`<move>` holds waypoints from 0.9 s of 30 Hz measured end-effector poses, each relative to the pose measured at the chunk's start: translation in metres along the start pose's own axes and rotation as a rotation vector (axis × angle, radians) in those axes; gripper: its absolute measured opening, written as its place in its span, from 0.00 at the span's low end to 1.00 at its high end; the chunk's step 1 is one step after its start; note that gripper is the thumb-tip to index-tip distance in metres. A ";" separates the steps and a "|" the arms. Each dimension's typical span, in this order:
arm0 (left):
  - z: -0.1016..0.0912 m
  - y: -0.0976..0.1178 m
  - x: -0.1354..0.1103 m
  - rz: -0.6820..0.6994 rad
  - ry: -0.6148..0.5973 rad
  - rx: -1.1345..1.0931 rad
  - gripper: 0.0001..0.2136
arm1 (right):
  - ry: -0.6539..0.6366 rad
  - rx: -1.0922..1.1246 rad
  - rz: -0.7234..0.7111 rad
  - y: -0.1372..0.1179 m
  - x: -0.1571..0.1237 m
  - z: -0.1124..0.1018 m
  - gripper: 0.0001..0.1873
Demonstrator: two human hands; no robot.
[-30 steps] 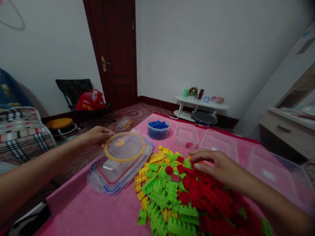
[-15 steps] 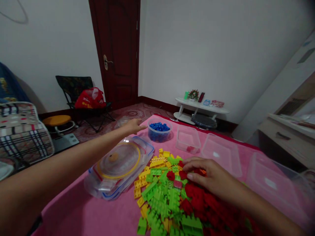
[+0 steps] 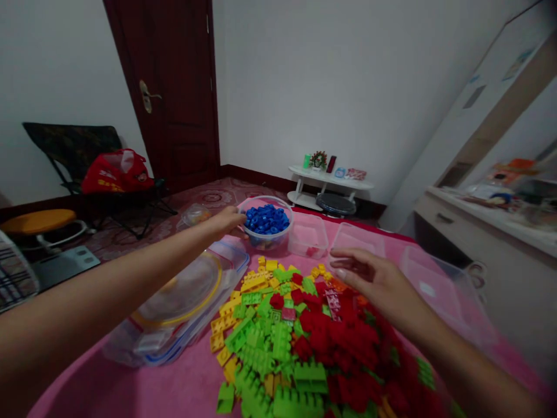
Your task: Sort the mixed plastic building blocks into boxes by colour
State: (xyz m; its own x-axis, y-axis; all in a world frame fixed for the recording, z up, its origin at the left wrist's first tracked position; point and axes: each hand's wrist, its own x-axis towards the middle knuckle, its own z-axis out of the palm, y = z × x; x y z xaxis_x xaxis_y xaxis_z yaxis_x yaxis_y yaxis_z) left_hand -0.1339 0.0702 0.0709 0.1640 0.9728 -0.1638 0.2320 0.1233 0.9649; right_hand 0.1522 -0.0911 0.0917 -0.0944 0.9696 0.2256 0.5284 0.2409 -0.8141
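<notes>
Crossing over, the left forearm partly hides stacked lids.

Living room or bedroom in a home; which, uncertain. Far left: panelled dark-red door, folding camouflage chair. Left: orange-topped stool. Far centre: low white stand, potted plant. Right: pale drawer cabinet. Near: pink-covered bench, toy bricks.

Dim, flat light, dark upper-right corner, wide-angle stretch at edges; shadow on pink cloth
</notes>
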 end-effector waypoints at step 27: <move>0.217 0.007 -0.040 0.086 -0.762 -0.299 0.36 | 0.658 -0.422 0.129 0.038 -0.110 -0.057 0.45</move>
State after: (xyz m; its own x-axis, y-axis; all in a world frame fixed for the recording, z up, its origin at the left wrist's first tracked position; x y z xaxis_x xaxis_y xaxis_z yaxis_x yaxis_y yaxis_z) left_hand 0.0695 -0.0104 0.0398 0.8004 0.5944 -0.0776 -0.0583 0.2060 0.9768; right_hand 0.2307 -0.1912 0.0658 0.4377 0.7331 0.5206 0.7893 -0.0359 -0.6130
